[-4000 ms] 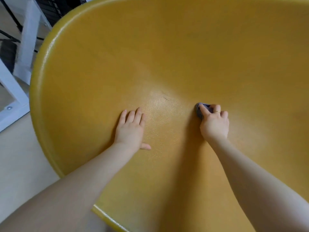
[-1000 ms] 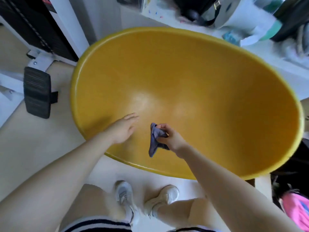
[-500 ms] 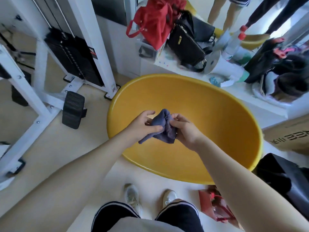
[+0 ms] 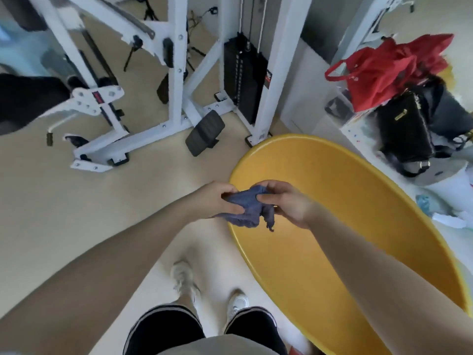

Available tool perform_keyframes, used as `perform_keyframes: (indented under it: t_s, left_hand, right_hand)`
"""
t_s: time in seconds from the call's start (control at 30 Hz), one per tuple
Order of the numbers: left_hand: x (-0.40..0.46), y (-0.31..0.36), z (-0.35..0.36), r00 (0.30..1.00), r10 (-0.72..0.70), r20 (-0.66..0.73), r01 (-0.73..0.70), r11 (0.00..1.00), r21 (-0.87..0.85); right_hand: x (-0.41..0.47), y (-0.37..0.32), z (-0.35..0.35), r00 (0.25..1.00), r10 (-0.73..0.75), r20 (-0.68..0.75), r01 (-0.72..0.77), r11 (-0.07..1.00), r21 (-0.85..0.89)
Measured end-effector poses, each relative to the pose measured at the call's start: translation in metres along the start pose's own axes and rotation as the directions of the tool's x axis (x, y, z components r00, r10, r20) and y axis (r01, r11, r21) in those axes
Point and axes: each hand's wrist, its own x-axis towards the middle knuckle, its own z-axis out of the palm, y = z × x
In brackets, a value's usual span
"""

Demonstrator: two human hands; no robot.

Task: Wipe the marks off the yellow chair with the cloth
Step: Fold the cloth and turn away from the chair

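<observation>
Legs and shoes: nearest to us we count two legs in dark shorts and two white shoes on the pale floor.
Hands: we count two; the left hand and the right hand each have fingers curled round the cloth, pinching it between them.
Cloth: we see one, blue-grey and bunched, held in the air above the near left rim of the chair, not touching the seat.
Chair: we count one yellow chair, its bowl-shaped seat open to us just beyond and right of the hands; we cannot make out any marks on it from here.
Step in hand: we judge we are regathering or refolding the cloth, off the surface, between wipes.
Next move: it calls for one hand to take a firm wad and press it down onto the seat, if marks are left.
Farther off: one white gym frame, one red bag, one black bag.
</observation>
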Motion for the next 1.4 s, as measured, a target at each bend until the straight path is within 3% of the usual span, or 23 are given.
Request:
perform_keyframes:
  t_s: [0.17,0.37,0.57,0.7,0.77,0.87,0.97,1.13,1.2,1.3,1.4]
  left_hand:
    - [-0.067,-0.045,-0.053,0.977,-0.118,-0.180,0.078,0.974,-0.212]
    - [-0.145,-0.113,-0.120,0.875,-0.236,-0.423,0.046,0.910,-0.412]
    - [-0.204,-0.200,-0.236,0.666,-0.402,-0.628,-0.252,0.672,-0.697]
    - [-0.239,-0.234,-0.319,0.678,-0.370,-0.636,-0.368,0.578,-0.728]
    - [-0.260,-0.252,-0.363,0.696,-0.296,-0.654,-0.398,0.600,-0.694]
    - [-0.278,-0.272,-0.421,0.665,-0.262,-0.700,-0.355,0.714,-0.604]
    - [-0.281,-0.288,-0.468,0.636,-0.289,-0.716,-0.271,0.785,-0.558]
    - [-0.257,-0.313,-0.547,0.663,-0.272,-0.698,-0.205,0.830,-0.518]
    - [-0.239,-0.324,-0.586,0.678,-0.299,-0.672,-0.136,0.847,-0.514]
    - [-0.212,-0.335,-0.656,0.706,-0.347,-0.618,-0.051,0.845,-0.532]
    - [-0.192,-0.338,-0.737,0.691,-0.424,-0.585,0.018,0.820,-0.572]
  right_hand:
    - [0.049,-0.044,0.073,0.981,-0.073,0.180,0.101,0.983,-0.152]
    - [0.115,-0.084,0.187,0.961,0.001,0.276,0.083,0.952,-0.293]
    - [0.204,-0.122,0.335,0.971,0.000,0.240,0.055,0.974,-0.219]
    - [0.257,-0.155,0.429,0.967,0.068,0.246,-0.016,0.979,-0.205]
    - [0.279,-0.179,0.474,0.957,0.114,0.267,-0.050,0.970,-0.238]
    - [0.307,-0.213,0.524,0.912,0.229,0.340,-0.138,0.952,-0.273]
    - [0.339,-0.234,0.555,0.902,0.143,0.407,0.085,0.866,-0.493]
    - [0.404,-0.256,0.593,0.843,-0.026,0.537,0.339,0.802,-0.492]
    - [0.438,-0.267,0.609,0.847,-0.131,0.516,0.428,0.744,-0.514]
    - [0.498,-0.293,0.625,0.877,-0.196,0.439,0.448,0.664,-0.599]
    - [0.557,-0.334,0.633,0.899,-0.131,0.419,0.396,0.654,-0.645]
